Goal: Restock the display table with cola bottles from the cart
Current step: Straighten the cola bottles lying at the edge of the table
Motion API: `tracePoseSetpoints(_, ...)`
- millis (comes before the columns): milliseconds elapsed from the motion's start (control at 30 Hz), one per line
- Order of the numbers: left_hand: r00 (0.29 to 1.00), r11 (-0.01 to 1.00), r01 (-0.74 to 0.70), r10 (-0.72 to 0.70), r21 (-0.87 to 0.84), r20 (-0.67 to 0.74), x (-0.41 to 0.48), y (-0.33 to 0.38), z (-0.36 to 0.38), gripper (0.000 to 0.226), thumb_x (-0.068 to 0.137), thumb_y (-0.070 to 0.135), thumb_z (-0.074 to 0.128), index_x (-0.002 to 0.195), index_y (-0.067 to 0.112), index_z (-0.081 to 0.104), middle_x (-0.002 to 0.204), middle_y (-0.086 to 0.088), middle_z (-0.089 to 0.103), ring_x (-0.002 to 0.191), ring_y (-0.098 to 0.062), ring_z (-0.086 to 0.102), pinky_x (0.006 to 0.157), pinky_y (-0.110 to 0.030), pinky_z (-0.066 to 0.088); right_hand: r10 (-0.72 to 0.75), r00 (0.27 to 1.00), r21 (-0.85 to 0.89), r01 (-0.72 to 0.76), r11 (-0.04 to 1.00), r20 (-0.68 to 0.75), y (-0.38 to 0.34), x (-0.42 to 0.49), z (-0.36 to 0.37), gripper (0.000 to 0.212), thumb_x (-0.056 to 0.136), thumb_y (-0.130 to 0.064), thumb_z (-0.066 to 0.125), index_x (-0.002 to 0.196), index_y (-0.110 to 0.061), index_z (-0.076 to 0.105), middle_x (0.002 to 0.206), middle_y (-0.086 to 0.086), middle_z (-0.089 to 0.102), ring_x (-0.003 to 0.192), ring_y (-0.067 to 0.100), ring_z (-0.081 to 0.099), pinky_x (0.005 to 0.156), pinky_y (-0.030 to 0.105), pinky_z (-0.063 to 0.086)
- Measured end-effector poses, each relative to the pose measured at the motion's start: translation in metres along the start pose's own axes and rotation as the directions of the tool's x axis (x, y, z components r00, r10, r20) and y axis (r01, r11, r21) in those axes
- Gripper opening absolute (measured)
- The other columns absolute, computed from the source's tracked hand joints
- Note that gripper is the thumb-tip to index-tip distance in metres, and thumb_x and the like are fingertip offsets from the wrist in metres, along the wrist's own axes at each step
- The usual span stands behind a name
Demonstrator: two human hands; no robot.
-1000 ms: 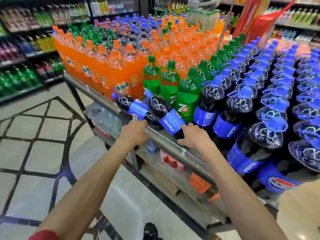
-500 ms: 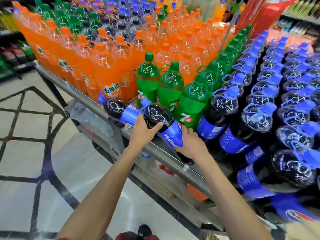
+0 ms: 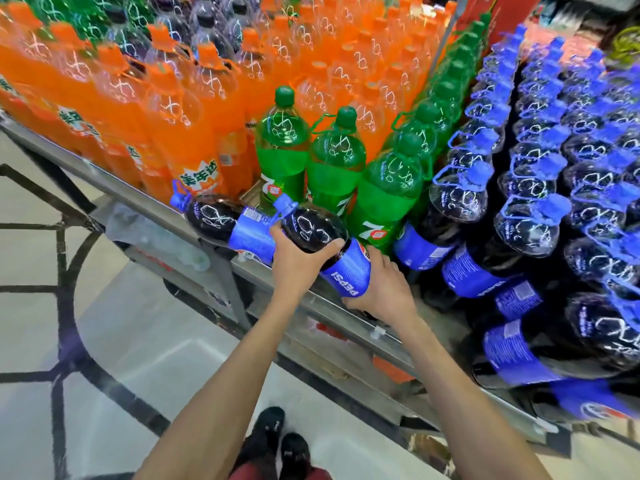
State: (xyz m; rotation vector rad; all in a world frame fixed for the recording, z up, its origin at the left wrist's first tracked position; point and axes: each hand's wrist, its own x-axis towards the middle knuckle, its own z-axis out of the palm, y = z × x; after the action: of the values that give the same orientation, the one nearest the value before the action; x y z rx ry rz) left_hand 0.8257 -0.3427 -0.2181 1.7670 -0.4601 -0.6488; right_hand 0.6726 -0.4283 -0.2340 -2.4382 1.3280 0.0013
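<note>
A large cola bottle (image 3: 317, 230) with a blue label and blue cap lies tilted at the front edge of the display table (image 3: 114, 188). My left hand (image 3: 298, 263) grips its dark upper body, thumb across the front. My right hand (image 3: 382, 289) grips its lower end by the label. A second cola bottle (image 3: 221, 220) lies on its side just to the left, along the table's edge. Upright cola bottles (image 3: 460, 202) fill the table's right side.
Orange soda bottles (image 3: 194, 133) crowd the table's left and back, and green 7up bottles (image 3: 332, 168) stand right behind the held bottle. A lower metal shelf (image 3: 346, 344) runs under the table. Tiled floor and my dark shoes (image 3: 277, 441) lie below.
Both hands rose from the table's edge onto the lying cola bottle and closed round it. The view moved closer to the table and tilted down.
</note>
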Motion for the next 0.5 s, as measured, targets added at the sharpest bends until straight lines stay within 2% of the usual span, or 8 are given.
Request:
tracePoseSetpoints(100,0.999,0.999,-0.034,0.034,0.016,0.032,-0.001,0.004,0.002,0.104,0.060,0.051,0.092,0.138,0.022,0.030,0.125,0.010,0.054,0.120,-0.017,0.056,0.100,-0.032,0.041,0.027,0.998,-0.023,-0.028,0.999,-0.057,0.000,-0.005,-0.001,0.116,0.052,-0.057,0.084,0.148,-0.018,0.033,0.127,0.004,0.055,0.114,0.031,0.055,0.093,0.043,0.050)
tracePoseSetpoints(167,0.996,0.997,-0.077,0.077,0.014,0.052,-0.002,0.010,0.006,0.102,0.061,0.045,0.094,0.137,0.022,0.030,0.126,0.011,0.052,0.118,-0.013,0.054,0.100,-0.030,0.040,0.056,0.994,0.011,-0.055,0.998,-0.097,0.003,-0.009,-0.003,0.114,0.052,-0.055,0.085,0.147,-0.018,0.035,0.127,0.003,0.055,0.115,0.030,0.055,0.093,0.042,0.050)
tracePoseSetpoints(267,0.979,0.984,-0.176,0.176,-0.014,0.102,-0.008,0.019,0.016,0.096,0.051,0.048,0.093,0.123,0.033,0.030,0.129,0.008,0.056,0.119,-0.015,0.056,0.101,-0.033,0.045,0.118,0.980,0.084,-0.106,0.991,-0.162,0.010,-0.017,-0.004,0.110,0.051,-0.050,0.086,0.145,-0.021,0.036,0.129,0.000,0.054,0.121,0.028,0.053,0.093,0.042,0.050)
tracePoseSetpoints(400,0.945,0.965,-0.253,0.262,-0.069,0.195,-0.015,0.025,0.032,0.099,0.044,0.054,0.090,0.124,0.022,0.042,0.125,0.004,0.056,0.116,-0.012,0.057,0.103,-0.036,0.047,0.244,0.940,0.181,-0.204,0.962,-0.238,0.015,-0.031,-0.002,0.109,0.051,-0.049,0.088,0.143,-0.023,0.036,0.129,-0.002,0.052,0.119,0.025,0.051,0.089,0.040,0.049)
tracePoseSetpoints(500,0.905,0.945,-0.315,0.326,-0.084,0.272,-0.018,0.030,0.039,0.097,0.044,0.049,0.093,0.124,0.025,0.044,0.123,0.006,0.057,0.117,-0.012,0.058,0.102,-0.041,0.049,0.320,0.898,0.254,-0.249,0.935,-0.301,0.019,-0.040,0.001,0.103,0.048,-0.048,0.086,0.138,-0.026,0.040,0.124,-0.006,0.052,0.112,0.023,0.053,0.084,0.040,0.053)
